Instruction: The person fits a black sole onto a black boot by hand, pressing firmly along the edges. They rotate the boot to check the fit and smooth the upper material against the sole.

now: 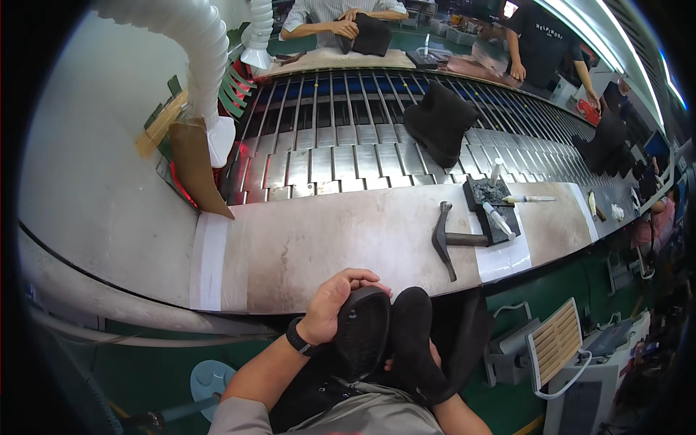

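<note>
Near the bench's front edge, my left hand (330, 304), with a dark band on its wrist, grips a black shoe sole (362, 330), its fingers over the top end. Close beside it is a dark boot (415, 341), bottom turned up toward me, its shaft (467, 344) seeming to extend to the right. My right hand (435, 354) holds this boot from beneath and is mostly hidden; only some fingers show. On the bench ahead lies a hammer (466, 238), its handle against a black block (500, 217) with several white syringes.
Beyond the bench (326, 239) runs a slatted metal conveyor (341, 156) carrying a dark boot (441, 123). A white duct (199, 58) and a cardboard flap (192, 167) stand left. Across the conveyor a person handles another boot (371, 35). A slatted wooden rack (557, 341) stands right.
</note>
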{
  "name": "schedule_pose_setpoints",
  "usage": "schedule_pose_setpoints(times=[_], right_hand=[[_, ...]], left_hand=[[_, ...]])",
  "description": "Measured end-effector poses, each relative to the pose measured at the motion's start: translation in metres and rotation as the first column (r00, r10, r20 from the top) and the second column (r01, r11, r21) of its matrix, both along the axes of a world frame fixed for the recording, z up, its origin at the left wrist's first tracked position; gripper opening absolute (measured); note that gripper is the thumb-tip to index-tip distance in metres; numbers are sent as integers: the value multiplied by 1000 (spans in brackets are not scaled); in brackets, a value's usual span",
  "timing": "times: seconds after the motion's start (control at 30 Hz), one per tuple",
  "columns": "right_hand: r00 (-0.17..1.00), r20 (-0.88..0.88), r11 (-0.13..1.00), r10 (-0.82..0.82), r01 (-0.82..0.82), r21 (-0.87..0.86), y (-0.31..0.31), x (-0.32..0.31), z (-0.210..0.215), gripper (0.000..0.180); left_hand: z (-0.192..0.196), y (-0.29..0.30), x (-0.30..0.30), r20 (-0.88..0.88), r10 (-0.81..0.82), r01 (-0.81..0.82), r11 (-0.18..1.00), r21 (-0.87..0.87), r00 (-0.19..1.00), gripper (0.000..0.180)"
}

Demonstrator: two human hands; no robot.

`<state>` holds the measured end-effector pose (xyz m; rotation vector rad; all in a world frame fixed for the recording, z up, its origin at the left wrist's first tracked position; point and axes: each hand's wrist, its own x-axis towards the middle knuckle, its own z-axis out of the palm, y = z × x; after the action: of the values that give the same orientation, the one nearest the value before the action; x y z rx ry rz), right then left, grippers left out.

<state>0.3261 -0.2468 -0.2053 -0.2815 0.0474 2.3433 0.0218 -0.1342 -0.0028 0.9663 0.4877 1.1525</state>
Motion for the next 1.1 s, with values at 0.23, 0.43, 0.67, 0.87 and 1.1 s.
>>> schedule_pose_setpoints(times=[0.23, 0.43, 0.67, 0.87, 1.1], right_hand=[[985, -168, 995, -36, 20, -94, -5, -2, 10, 101], [975, -222, 999, -15, 8, -32, -1, -5, 14, 107], [997, -73, 999, 8, -10, -31, 4, -5, 27, 107], [993, -118, 1000, 14, -13, 6, -7, 0, 19, 116], [996, -63, 992, 65, -71, -105, -6, 5, 74, 119]], left_hand=[[24, -17, -7, 84, -35, 41, 996, -75, 996, 103], [16, -28, -3, -229, 138, -119, 988, 97, 963, 124], [17, -9, -20, -237, 121, -105, 991, 82, 964, 124], [18, -30, -21, -42, 23, -23, 1000, -2, 999, 127], [29, -29, -29, 41, 74, -68, 990, -126, 996, 145]])
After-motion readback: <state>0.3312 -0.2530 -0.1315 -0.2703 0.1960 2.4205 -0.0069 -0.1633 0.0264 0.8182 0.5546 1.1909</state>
